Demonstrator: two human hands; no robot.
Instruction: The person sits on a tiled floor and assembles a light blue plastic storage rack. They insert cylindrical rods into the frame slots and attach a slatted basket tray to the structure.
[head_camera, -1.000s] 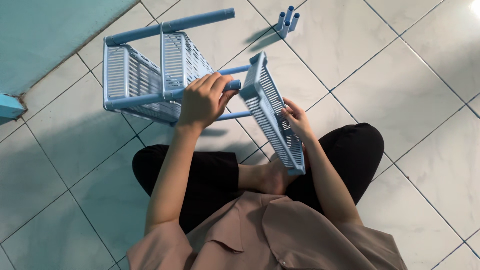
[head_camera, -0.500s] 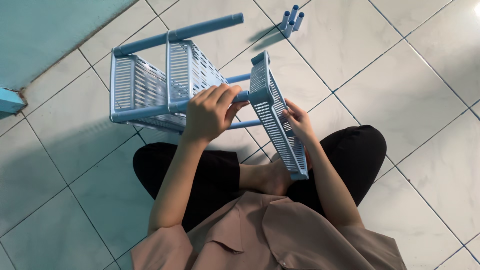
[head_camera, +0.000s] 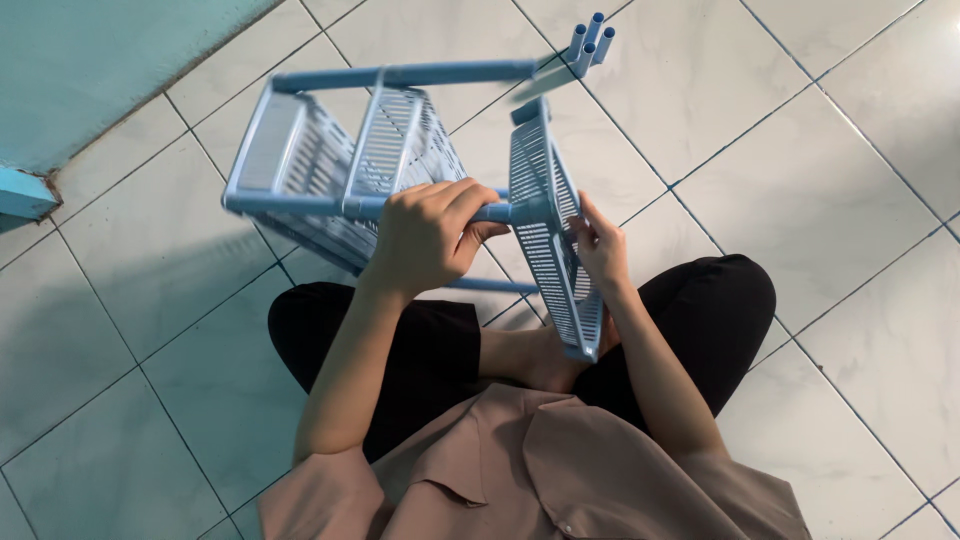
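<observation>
I sit cross-legged on a tiled floor with a light blue plastic shelf rack (head_camera: 330, 160) lying on its side in front of my knees. It has slatted trays joined by round poles. My left hand (head_camera: 425, 230) is wrapped around one pole next to the nearest tray. That near slatted tray (head_camera: 550, 230) stands on edge, and my right hand (head_camera: 600, 245) presses flat against its outer face, fingers spread.
Three short blue tubes (head_camera: 588, 40) lie together on the white floor tiles (head_camera: 800, 200) beyond the rack. A teal wall or mat (head_camera: 90, 70) fills the upper left, with a blue edge (head_camera: 22, 192) sticking out at the far left.
The rack has swung and lifted, its far end rising toward the top of the view. Both hands kept their hold on the pole and the near tray.
</observation>
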